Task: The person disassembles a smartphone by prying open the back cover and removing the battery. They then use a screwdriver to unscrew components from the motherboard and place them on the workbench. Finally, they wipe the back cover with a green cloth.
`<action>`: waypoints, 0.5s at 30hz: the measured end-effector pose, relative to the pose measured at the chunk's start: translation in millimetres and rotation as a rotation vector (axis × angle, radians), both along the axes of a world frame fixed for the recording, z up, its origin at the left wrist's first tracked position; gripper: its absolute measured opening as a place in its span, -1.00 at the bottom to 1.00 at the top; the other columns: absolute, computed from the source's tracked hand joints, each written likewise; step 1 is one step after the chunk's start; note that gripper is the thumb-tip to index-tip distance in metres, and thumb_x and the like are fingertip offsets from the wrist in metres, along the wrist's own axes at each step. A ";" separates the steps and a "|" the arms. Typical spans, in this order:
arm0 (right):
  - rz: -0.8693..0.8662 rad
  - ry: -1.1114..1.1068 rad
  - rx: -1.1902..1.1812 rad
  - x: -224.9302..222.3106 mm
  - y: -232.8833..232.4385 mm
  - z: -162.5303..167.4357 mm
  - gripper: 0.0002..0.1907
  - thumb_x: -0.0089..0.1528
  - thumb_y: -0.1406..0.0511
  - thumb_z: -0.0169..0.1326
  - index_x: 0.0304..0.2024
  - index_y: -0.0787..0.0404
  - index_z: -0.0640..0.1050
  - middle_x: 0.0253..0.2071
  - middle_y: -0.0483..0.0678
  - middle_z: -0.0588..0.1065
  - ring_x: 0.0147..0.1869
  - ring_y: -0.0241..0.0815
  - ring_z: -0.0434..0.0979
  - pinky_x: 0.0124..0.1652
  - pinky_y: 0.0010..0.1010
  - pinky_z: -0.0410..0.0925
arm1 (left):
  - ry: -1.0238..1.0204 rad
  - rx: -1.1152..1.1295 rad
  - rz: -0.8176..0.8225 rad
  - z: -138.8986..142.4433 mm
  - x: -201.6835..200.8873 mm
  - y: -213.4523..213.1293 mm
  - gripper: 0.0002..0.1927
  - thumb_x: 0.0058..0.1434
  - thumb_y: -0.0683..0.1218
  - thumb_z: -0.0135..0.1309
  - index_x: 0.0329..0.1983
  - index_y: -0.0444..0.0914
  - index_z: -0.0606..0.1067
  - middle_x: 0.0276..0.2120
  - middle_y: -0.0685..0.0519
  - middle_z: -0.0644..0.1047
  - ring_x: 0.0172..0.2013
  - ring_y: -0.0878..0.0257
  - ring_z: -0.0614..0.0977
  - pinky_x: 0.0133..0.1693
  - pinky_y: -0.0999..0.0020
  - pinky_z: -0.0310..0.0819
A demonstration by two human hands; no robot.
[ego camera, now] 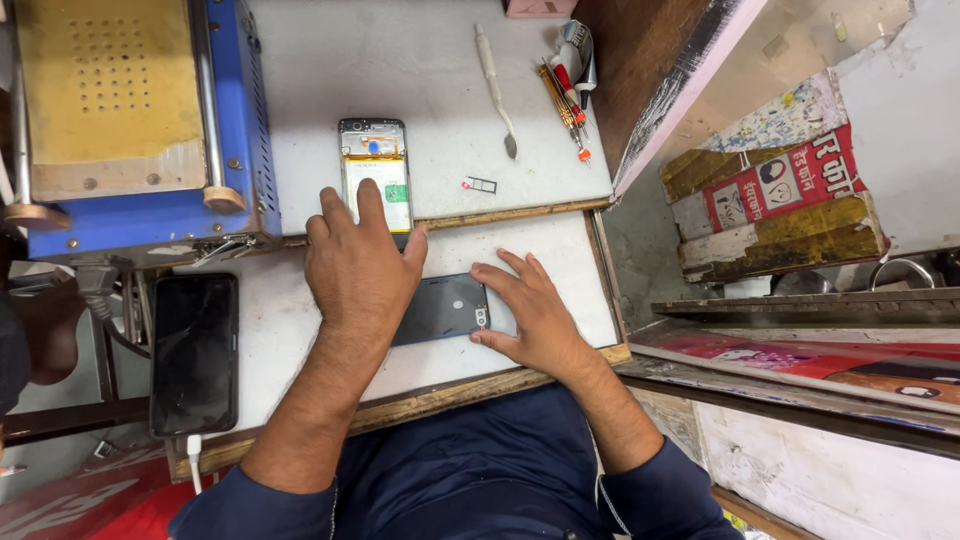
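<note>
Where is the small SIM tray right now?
In the head view, the small SIM tray lies on the white worktop, just right of the opened phone and below-left of the metal spudger, untouched by either hand.

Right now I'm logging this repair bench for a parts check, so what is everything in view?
opened phone: one, silver frame with its insides showing, upper white board, under the left fingertips
back cover: one, dark blue-grey, lower board, between the hands
black phone: one, screen dark, left edge, white cable plugged in
card tray: one, small, right of the opened phone
prying tool: one, white handle, top middle
screwdrivers: a few, red and yellow, top right of the board
machine: one, blue with a yellow top, top left
left hand: open, flat on the opened phone's lower end
right hand: open, fingers on the back cover's right end
</note>
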State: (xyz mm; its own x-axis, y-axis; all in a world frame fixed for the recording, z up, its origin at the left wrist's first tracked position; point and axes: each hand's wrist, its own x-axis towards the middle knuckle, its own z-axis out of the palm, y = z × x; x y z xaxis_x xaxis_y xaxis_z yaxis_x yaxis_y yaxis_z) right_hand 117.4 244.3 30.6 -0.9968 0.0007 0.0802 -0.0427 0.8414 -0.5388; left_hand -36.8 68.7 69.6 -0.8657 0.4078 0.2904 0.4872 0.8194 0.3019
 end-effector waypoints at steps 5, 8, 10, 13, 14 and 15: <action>0.035 -0.022 -0.019 -0.1 5.5 -0.6 -0.26 -0.01 0.08 0.44 0.15 0.10 0.44 0.34 -0.11 0.41 0.56 0.12 0.13 0.46 0.21 -0.13 | -0.035 -0.061 -0.010 -4.2 -1.4 0.4 -0.28 0.01 0.08 0.39 0.17 -0.34 0.43 0.09 -0.45 0.44 -0.11 -0.17 0.56 -0.28 0.05 0.60; 0.089 -0.041 -0.044 2.6 11.2 3.7 -0.31 -0.03 0.08 0.46 0.07 0.09 0.47 0.33 -0.12 0.42 0.56 0.10 0.13 0.47 0.22 -0.14 | -0.037 -0.048 -0.048 0.1 0.2 -17.2 -0.31 0.00 0.06 0.39 0.15 -0.32 0.45 0.08 -0.31 0.48 -0.05 -0.15 0.56 -0.16 0.04 0.59; 0.121 -0.051 -0.062 4.6 15.9 7.1 -0.33 -0.04 0.08 0.46 0.05 0.09 0.48 0.32 -0.13 0.44 0.57 0.09 0.13 0.48 0.21 -0.14 | -0.038 -0.017 -0.150 4.7 4.0 -40.0 -0.34 -0.05 0.02 0.38 0.11 -0.27 0.46 0.09 -0.20 0.50 0.02 -0.13 0.55 -0.09 0.04 0.57; 0.135 -0.070 -0.090 9.1 22.4 9.8 -0.33 -0.06 0.08 0.46 0.03 0.09 0.48 0.31 -0.15 0.45 0.58 0.09 0.13 0.48 0.20 -0.14 | -0.028 -0.022 -0.340 6.4 11.0 -69.2 -0.38 -0.08 -0.03 0.36 0.08 -0.23 0.47 0.13 -0.15 0.50 0.10 -0.09 0.54 -0.02 0.08 0.55; 0.139 -0.082 -0.093 10.6 24.5 9.8 -0.33 -0.06 0.09 0.46 0.02 0.08 0.49 0.31 -0.15 0.46 0.57 0.09 0.12 0.48 0.20 -0.15 | -0.028 -0.032 -0.406 4.5 12.6 -74.7 -0.39 -0.09 -0.05 0.35 0.08 -0.21 0.47 0.14 -0.16 0.49 0.12 -0.07 0.53 -0.01 0.10 0.54; 0.145 -0.096 -0.099 12.4 25.0 9.0 -0.34 -0.07 0.09 0.46 0.01 0.08 0.50 0.30 -0.15 0.46 0.57 0.09 0.12 0.48 0.20 -0.16 | -0.039 -0.057 -0.444 1.0 13.9 -77.6 -0.38 -0.09 -0.06 0.34 0.09 -0.20 0.47 0.14 -0.16 0.49 0.14 -0.07 0.52 0.01 0.09 0.54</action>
State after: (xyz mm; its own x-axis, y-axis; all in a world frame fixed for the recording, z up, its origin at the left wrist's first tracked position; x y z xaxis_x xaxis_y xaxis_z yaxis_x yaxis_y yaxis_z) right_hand 129.8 269.3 39.6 -0.9901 -0.1398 -0.0085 -0.1038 0.7731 -0.6257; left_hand -22.9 -8.9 70.6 -0.6132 0.7566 0.2270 0.7845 0.5496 0.2873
